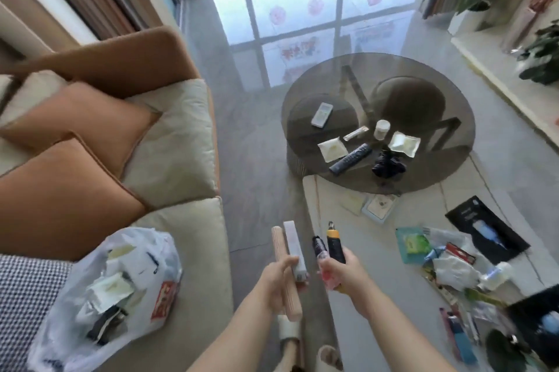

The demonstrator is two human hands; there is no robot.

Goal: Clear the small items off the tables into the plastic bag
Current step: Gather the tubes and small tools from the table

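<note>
So both hands are full here. The left hand is wrapped around two long things at once, a ribbed wooden stick and a pale flat box pressed side by side, fingers curled tight so neither slips. The right hand grips a black lighter with a yellow top and a dark tube with a pinkish clear end, both standing upright out of the fist. My guess is grabbing pairs like this just saves trips.

The plastic bag sits on the sofa to the left, mouth slumped open and already stuffed with packets and wrappers, so it's an easy drop target. Both hands hang over the floor between sofa and tables, near the bag but not over it yet.

Loads left though. The round glass table has a white remote, a black remote, a small white jar, a couple of flat white packets and a crumpled black thing. The low pale table on the right has a messy heap of sachets and wrappers plus a black pouch.

Next move is probably swinging left and dumping all four into the bag. Watch that floppy bag rim, it could fold in
</note>
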